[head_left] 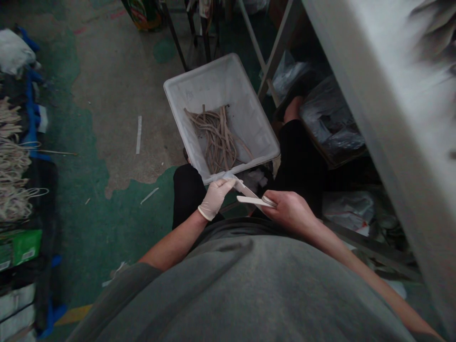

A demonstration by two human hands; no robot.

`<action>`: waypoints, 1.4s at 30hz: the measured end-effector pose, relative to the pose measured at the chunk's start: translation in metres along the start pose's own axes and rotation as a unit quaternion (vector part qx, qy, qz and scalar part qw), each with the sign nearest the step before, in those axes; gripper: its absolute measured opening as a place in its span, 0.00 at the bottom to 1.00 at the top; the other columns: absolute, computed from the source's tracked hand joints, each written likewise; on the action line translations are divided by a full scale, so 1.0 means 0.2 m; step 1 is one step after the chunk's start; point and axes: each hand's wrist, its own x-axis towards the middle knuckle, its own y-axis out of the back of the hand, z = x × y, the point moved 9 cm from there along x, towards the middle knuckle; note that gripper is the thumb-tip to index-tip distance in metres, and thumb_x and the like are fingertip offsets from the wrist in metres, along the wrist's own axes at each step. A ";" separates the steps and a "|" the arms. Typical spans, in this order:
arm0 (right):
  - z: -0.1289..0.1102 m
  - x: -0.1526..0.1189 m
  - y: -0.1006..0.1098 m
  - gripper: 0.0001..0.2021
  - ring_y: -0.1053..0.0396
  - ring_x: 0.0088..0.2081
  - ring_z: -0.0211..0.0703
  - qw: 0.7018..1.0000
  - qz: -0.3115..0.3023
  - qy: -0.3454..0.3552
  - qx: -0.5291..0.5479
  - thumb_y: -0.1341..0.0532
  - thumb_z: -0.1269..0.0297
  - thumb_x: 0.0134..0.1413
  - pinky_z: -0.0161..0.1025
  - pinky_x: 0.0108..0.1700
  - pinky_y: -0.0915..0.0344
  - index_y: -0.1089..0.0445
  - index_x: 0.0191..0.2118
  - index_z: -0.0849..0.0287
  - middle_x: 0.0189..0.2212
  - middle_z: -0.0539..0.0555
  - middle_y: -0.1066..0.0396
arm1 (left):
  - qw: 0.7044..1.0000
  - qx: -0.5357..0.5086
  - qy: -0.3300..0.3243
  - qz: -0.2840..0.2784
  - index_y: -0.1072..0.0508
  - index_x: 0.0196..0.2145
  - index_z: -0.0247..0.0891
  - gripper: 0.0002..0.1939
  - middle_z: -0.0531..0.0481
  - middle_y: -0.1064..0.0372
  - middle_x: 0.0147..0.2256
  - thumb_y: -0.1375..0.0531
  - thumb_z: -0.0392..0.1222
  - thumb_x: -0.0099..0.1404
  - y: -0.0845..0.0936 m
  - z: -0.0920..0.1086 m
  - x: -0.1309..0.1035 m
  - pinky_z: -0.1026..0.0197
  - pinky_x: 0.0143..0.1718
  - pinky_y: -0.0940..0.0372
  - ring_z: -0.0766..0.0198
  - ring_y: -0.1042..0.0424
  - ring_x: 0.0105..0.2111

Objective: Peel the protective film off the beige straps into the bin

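My left hand point(215, 195), in a thin white glove, has its fingers pinched on the far end of a pale flat strip point(248, 191). Bare, my right hand point(290, 208) is closed round the near part of that strip. A second whitish flat length point(251, 201) sticks out from its fingers toward the left; whether the two are one folded piece I cannot tell. Just beyond both hands stands a white plastic bin point(245, 114), tilted in view between my legs. Several long brownish-grey strips point(219, 137) lie tangled inside it.
A grey-white tabletop point(384, 90) on a metal frame runs along the right, with plastic bags point(331, 114) beneath. At the left are bundled cords point(14, 175) and a green packet point(26, 246). Pale scraps point(138, 135) lie on the green and grey floor.
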 end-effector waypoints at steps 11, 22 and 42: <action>-0.02 0.03 0.05 0.12 0.39 0.23 0.37 0.998 -0.011 0.046 0.041 0.41 0.55 0.54 0.34 0.25 0.52 0.32 0.26 0.57 0.21 0.48 0.33 | 0.981 -0.172 0.089 -0.003 0.21 0.29 0.34 0.19 0.48 0.24 0.31 0.26 0.49 0.44 -0.12 -0.07 0.04 0.63 0.37 0.33 0.64 0.27 0.32; -0.05 0.06 0.13 0.10 0.37 0.23 0.38 0.998 0.024 0.059 0.007 0.42 0.60 0.54 0.35 0.26 0.52 0.31 0.25 0.56 0.21 0.49 0.31 | 0.980 -0.196 0.039 0.005 0.21 0.32 0.32 0.16 0.45 0.23 0.33 0.27 0.45 0.47 -0.15 0.04 0.06 0.60 0.40 0.33 0.60 0.26 0.35; -0.05 0.08 0.12 0.14 0.37 0.24 0.40 0.998 0.047 0.040 -0.031 0.44 0.56 0.57 0.35 0.26 0.52 0.35 0.24 0.57 0.22 0.51 0.32 | 0.975 -0.210 0.073 -0.030 0.22 0.33 0.30 0.16 0.43 0.24 0.32 0.29 0.45 0.51 -0.26 -0.06 0.06 0.60 0.36 0.33 0.60 0.26 0.31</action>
